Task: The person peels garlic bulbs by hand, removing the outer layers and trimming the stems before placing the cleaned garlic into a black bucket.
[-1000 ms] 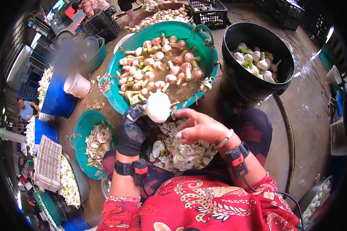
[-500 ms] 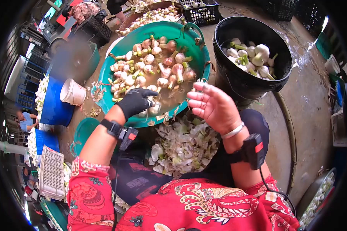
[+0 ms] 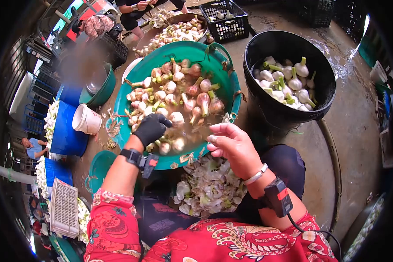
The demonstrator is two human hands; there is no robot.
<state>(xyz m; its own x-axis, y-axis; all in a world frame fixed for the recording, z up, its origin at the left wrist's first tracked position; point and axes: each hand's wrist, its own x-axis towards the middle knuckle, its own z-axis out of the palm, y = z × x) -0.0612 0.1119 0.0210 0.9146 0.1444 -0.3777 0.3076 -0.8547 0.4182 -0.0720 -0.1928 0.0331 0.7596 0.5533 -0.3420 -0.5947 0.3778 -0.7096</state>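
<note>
My left hand point(image 3: 152, 129), in a black glove, is over the near left side of a green tub point(image 3: 139, 56). Its fingers are curled down among garlic bulbs point(image 3: 177, 118); what they grip, if anything, is hidden. Brownish water and many bulbs with cut stems fill the tub. Bare and wearing a bracelet, my right hand point(image 3: 233, 146) hovers by the tub's near right rim. Its fingers are loosely bent with a gap to the thumb, and nothing shows between them. A small greyish cover sits on the thumb tip. Below lies a pile of garlic skins point(image 3: 212, 185).
A black bucket point(image 3: 288, 39) with peeled white bulbs stands at the right. Left are a white pail point(image 3: 86, 119), blue tubs point(image 3: 67, 131) and a crate point(image 3: 64, 209). Behind are another garlic basin point(image 3: 183, 31), a black crate point(image 3: 226, 19) and other people. A hose point(image 3: 332, 166) runs along the floor.
My left hand has shifted down and slightly left, with its fingers more curled. My right hand has turned from a raised open palm to loosely bent fingers, lower down. The camera view has shifted.
</note>
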